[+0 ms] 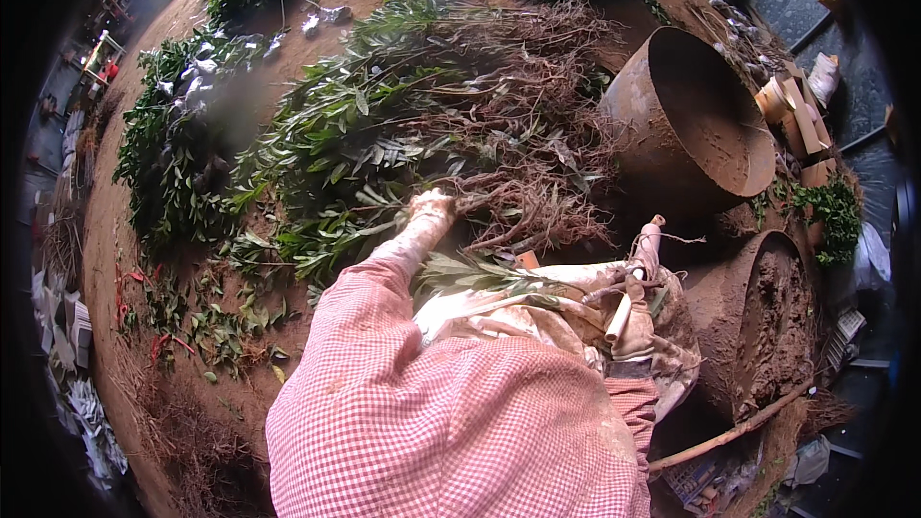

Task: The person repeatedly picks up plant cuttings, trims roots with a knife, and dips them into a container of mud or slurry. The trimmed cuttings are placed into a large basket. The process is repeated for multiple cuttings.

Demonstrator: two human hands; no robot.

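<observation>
My left hand (432,207), pale with dried mud, reaches into a large pile of leafy plants with bare roots (504,122). Its fingers are curled around a stem at the pile's near edge, with leaves to the left and reddish roots to the right. Close to my body, my right hand (636,320), in a muddy covering, closes around the stem end of a leafy cutting (475,275). A pale rod-like piece (619,318) shows beside its fingers; what it belongs to is unclear. Under the cutting, a stained cloth (518,316) lies over my lap.
A rusty metal drum (640,97) lies tilted at the right, and a second container (727,324), holding wet mud, is nearer me. A long wooden stick (734,433) lies at lower right. Leafy bundles with white wrapping (194,79) stand left. Loose leaves (230,324) litter the soil.
</observation>
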